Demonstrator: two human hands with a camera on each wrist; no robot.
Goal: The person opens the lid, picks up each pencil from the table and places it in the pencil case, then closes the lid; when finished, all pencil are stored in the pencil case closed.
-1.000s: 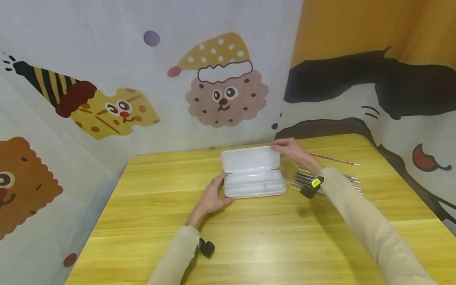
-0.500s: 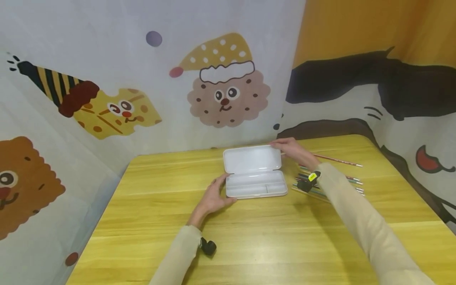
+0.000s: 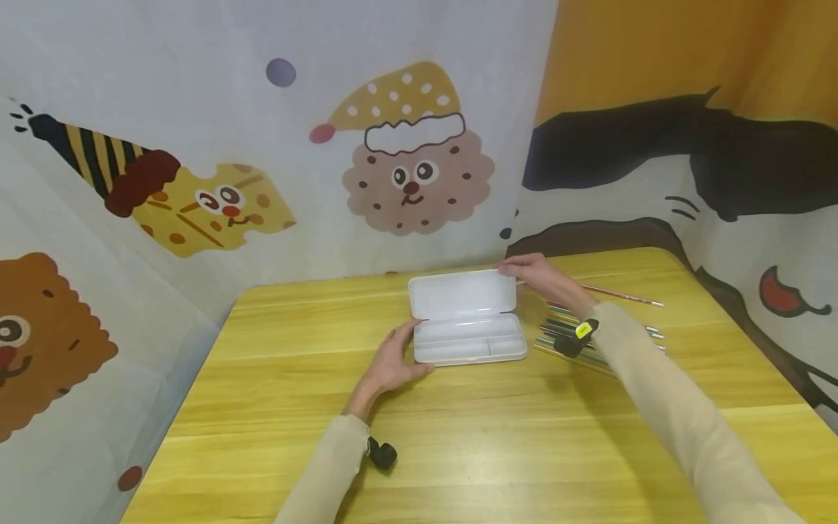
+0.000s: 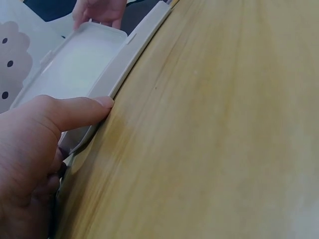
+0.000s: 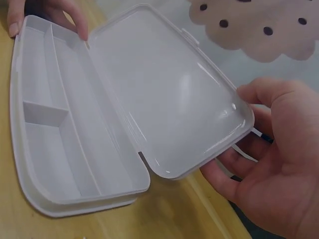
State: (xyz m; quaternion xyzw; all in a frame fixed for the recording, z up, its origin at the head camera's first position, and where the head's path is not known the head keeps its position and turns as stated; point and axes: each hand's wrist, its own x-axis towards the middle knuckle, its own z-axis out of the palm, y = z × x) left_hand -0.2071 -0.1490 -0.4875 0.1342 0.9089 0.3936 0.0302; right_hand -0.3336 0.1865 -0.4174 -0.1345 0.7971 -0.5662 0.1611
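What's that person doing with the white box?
A person has the white box open on the table. Their left hand grips its left end, and their right hand holds the raised lid near the far right corner. Inside you can see compartments, with no pencils in them. The pencils lie on the table to the right of the box, partly hidden under the right arm.

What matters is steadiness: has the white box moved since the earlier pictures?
No; in the head view, the white box shows no clear shift against the table.
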